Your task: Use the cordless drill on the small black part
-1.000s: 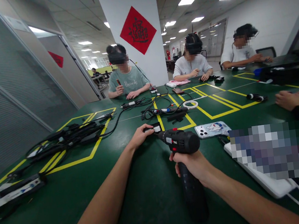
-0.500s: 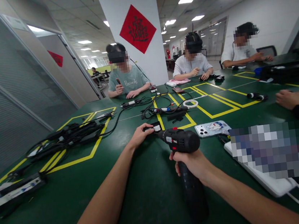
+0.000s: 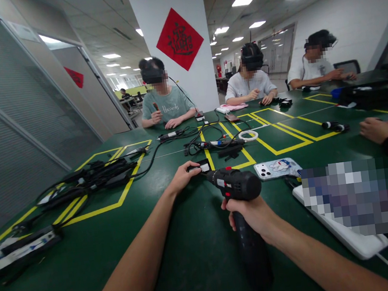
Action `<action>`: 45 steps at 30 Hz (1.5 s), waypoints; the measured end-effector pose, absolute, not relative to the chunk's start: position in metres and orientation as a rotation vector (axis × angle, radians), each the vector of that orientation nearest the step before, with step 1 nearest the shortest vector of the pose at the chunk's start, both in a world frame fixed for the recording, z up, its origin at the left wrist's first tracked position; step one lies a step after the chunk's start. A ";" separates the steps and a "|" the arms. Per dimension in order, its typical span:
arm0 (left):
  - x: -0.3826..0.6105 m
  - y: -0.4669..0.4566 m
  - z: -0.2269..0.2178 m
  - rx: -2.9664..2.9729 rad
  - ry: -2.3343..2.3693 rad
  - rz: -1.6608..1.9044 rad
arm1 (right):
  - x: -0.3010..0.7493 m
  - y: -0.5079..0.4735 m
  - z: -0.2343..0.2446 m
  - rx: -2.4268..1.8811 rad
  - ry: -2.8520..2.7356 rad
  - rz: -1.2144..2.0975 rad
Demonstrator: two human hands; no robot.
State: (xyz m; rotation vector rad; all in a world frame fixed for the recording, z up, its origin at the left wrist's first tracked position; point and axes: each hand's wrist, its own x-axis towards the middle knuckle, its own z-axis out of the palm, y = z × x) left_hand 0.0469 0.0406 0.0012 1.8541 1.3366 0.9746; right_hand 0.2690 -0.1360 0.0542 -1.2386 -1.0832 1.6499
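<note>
My right hand is wrapped round the grip of a black cordless drill with red accents. The drill's chuck points away and to the left, its tip close to a small black case with a white label. Pinched at its left end, that case sits in the fingers of my left hand, at the table's surface. Whether the drill bit touches the case, I cannot tell. Just right of the drill's body lies a phone in a patterned case.
Tangled black cables and a white-and-black device lie at left. Beyond my hands are more cables and a white ring. A white slab-like device with a cord lies at right. Several people sit around the green table.
Almost nothing differs. The whole view has shifted very slightly, and both hands keep their hold on the drill and the case.
</note>
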 end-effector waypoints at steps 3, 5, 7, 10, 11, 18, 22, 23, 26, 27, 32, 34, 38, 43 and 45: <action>0.046 0.041 -0.001 1.847 1.302 0.990 | 0.269 -0.136 0.052 -1.235 -1.087 1.637; 0.046 0.042 -0.002 1.830 1.277 0.992 | 0.269 -0.135 0.049 -1.224 -1.085 1.629; 0.045 0.043 -0.003 1.828 1.266 0.992 | 0.269 -0.135 0.048 -1.222 -1.077 1.626; 0.045 0.043 -0.003 1.839 1.265 0.992 | 0.268 -0.135 0.050 -1.245 -1.074 1.626; 0.045 0.043 -0.003 1.838 1.267 0.992 | 0.268 -0.135 0.051 -1.250 -1.076 1.627; 0.046 0.042 -0.002 1.825 1.284 0.980 | 0.269 -0.137 0.053 -1.238 -1.080 1.636; 0.046 0.041 0.001 1.843 1.293 0.991 | 0.270 -0.138 0.055 -1.253 -1.099 1.645; 0.046 0.041 0.001 1.844 1.298 0.987 | 0.269 -0.138 0.056 -1.255 -1.100 1.647; 0.046 0.042 0.002 1.850 1.308 0.971 | 0.269 -0.138 0.056 -1.260 -1.089 1.649; 0.046 0.042 0.002 1.852 1.309 0.968 | 0.270 -0.138 0.056 -1.261 -1.090 1.649; 0.047 0.041 0.002 1.844 1.302 0.973 | 0.270 -0.136 0.050 -1.239 -1.109 1.643; 0.048 0.040 0.002 1.838 1.301 0.971 | 0.270 -0.136 0.050 -1.251 -1.101 1.639; 0.048 0.039 0.004 1.837 1.316 0.962 | 0.270 -0.137 0.052 -1.263 -1.081 1.649; 0.046 0.042 0.001 1.848 1.276 0.984 | 0.270 -0.136 0.052 -1.260 -1.100 1.648; 0.045 0.043 -0.001 1.841 1.263 0.989 | 0.270 -0.136 0.051 -1.260 -1.104 1.648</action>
